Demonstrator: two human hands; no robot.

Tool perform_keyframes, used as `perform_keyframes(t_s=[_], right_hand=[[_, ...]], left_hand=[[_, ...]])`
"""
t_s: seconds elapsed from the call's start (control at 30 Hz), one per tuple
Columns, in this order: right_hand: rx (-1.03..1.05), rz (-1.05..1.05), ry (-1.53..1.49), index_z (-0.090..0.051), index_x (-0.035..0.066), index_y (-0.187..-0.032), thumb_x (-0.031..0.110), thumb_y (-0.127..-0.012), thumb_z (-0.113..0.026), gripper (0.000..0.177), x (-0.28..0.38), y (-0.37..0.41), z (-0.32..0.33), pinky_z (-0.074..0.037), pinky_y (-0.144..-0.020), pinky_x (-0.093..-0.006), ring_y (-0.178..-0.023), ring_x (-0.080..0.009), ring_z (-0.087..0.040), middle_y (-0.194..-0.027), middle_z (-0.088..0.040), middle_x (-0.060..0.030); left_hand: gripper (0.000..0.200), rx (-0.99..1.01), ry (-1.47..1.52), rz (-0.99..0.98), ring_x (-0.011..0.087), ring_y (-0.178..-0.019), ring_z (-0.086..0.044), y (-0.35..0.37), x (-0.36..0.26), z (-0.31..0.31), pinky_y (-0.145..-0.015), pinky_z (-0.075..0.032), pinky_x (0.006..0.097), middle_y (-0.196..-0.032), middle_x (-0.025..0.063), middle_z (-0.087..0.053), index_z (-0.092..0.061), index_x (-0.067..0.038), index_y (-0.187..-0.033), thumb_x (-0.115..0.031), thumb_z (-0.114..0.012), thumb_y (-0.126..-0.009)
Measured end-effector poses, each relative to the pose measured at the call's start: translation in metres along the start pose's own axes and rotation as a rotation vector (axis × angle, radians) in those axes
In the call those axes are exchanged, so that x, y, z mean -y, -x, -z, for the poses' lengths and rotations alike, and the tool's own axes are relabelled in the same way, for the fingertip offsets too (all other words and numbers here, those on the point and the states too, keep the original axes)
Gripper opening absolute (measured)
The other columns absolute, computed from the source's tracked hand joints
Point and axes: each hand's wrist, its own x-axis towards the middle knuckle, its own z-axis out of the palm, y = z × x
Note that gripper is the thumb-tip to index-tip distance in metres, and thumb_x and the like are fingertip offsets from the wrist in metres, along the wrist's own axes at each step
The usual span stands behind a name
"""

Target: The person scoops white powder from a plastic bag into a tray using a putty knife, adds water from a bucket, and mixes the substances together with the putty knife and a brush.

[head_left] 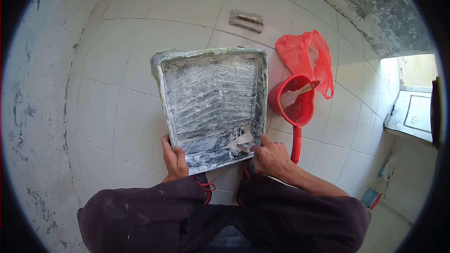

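Note:
My left hand [175, 158] grips the lower left edge of a paint tray [213, 91], thumb on the rim. The tray is tilted, its ribbed slope smeared with white and grey residue. At its lower right corner, my right hand [272, 156] is closed on a small scraper [247, 145], whose blade touches a lump of white paste [243, 137]. Most of the scraper's handle is hidden by my fingers.
Right of the tray, a red dipper [296, 146] holds a paintbrush [300, 91]. A red plastic bag [307, 56] lies behind it. Farther back is a flat trowel [246, 21]. A can [371, 198] lies at the right. Walls stand left and back right.

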Motion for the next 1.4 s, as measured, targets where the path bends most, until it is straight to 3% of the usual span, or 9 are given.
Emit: perform_keyframes(t_s=[0.17, 0.23, 0.47, 0.63, 0.83, 0.93, 1.1, 1.27, 1.4], right_hand=[[-0.105, -0.030, -0.078, -0.073, 0.002, -0.092, 0.011, -0.077, -0.068, 0.018, 0.003, 0.003, 0.005, -0.055, -0.057, -0.0511, -0.061, -0.0399, -0.067, -0.097, -0.058, -0.0225], [-0.010, 0.017, -0.014, -0.074, 0.002, -0.093, 0.012, -0.077, -0.069, 0.019, -0.001, 0.007, -0.007, -0.055, -0.057, -0.0511, -0.061, -0.0395, -0.067, -0.097, -0.058, -0.0221], [0.026, 0.013, -0.038, -0.074, 0.002, -0.092, 0.012, -0.077, -0.069, 0.019, -0.001, 0.007, -0.001, -0.055, -0.058, -0.0515, -0.061, -0.0398, -0.067, -0.097, -0.059, -0.0222], [-0.118, -0.010, -0.082, -0.074, 0.003, -0.098, 0.013, -0.077, -0.069, 0.023, 0.002, 0.003, 0.009, -0.055, -0.059, -0.0511, -0.061, -0.0399, -0.067, -0.099, -0.058, -0.0227], [-0.017, 0.008, -0.044, -0.073, 0.002, -0.095, 0.013, -0.078, -0.068, 0.021, 0.001, 0.013, 0.002, -0.055, -0.058, -0.0512, -0.061, -0.0404, -0.067, -0.099, -0.059, -0.0227], [0.017, -0.010, -0.052, -0.072, 0.002, -0.089, 0.013, -0.078, -0.068, 0.017, 0.013, 0.014, 0.016, -0.055, -0.059, -0.0505, -0.062, -0.0407, -0.066, -0.096, -0.059, -0.0223], [-0.026, -0.008, -0.047, -0.077, 0.005, -0.093, 0.013, -0.077, -0.070, 0.019, -0.003, 0.008, 0.012, -0.056, -0.061, -0.0494, -0.064, -0.0389, -0.067, -0.096, -0.061, -0.0189], [-0.099, -0.016, -0.089, -0.079, 0.008, -0.097, 0.014, -0.076, -0.070, 0.024, -0.008, 0.006, 0.014, -0.056, -0.061, -0.0503, -0.064, -0.0394, -0.067, -0.098, -0.061, -0.0188], [0.008, 0.041, -0.071, -0.080, 0.009, -0.101, 0.015, -0.074, -0.072, 0.028, -0.014, 0.005, 0.009, -0.058, -0.064, -0.0492, -0.074, -0.0411, -0.071, -0.102, -0.061, -0.0192]], left_hand=[[0.066, 0.015, 0.001, 0.019, 0.0285, -0.110, -0.059, 0.002, -0.004, 0.000, -0.100, -0.044, 0.0392, -0.121, 0.0231, -0.058, -0.040, 0.007, -0.139, -0.052, -0.041, -0.109], [0.067, 0.012, 0.021, 0.015, 0.0286, -0.110, -0.059, 0.000, -0.004, -0.002, -0.101, -0.043, 0.0394, -0.122, 0.0231, -0.058, -0.040, 0.007, -0.139, -0.053, -0.041, -0.109], [0.071, 0.013, 0.032, 0.027, 0.0284, -0.113, -0.058, 0.001, -0.006, -0.001, -0.103, -0.042, 0.0394, -0.124, 0.0235, -0.058, -0.040, 0.007, -0.140, -0.056, -0.041, -0.108], [0.070, -0.010, 0.087, -0.016, 0.0283, -0.114, -0.057, -0.001, -0.005, -0.002, -0.103, -0.042, 0.0396, -0.125, 0.0228, -0.058, -0.042, 0.008, -0.141, -0.054, -0.044, -0.108], [0.063, 0.020, 0.073, 0.000, 0.0250, -0.112, -0.057, -0.004, -0.007, -0.002, -0.101, -0.042, 0.0384, -0.123, 0.0199, -0.059, -0.048, 0.008, -0.137, -0.049, -0.048, -0.108], [0.060, 0.015, 0.061, 0.014, 0.0210, -0.104, -0.055, -0.006, -0.008, 0.001, -0.096, -0.043, 0.0361, -0.116, 0.0163, -0.059, -0.048, 0.007, -0.136, -0.046, -0.050, -0.108], [0.052, 0.079, 0.075, 0.046, 0.0134, -0.089, -0.048, -0.015, -0.005, 0.004, -0.085, -0.041, 0.0299, -0.098, 0.0062, -0.052, -0.046, 0.003, -0.131, -0.042, -0.056, -0.107], [0.044, 0.090, 0.176, 0.132, 0.0120, -0.087, -0.045, -0.023, -0.008, 0.001, -0.082, -0.040, 0.0289, -0.098, 0.0035, -0.050, -0.048, -0.002, -0.123, -0.041, -0.060, -0.106], [0.050, 0.060, 0.237, 0.167, 0.0114, -0.088, -0.044, -0.027, -0.010, -0.002, -0.083, -0.038, 0.0273, -0.097, 0.0042, -0.049, -0.046, -0.003, -0.125, -0.046, -0.060, -0.105]])
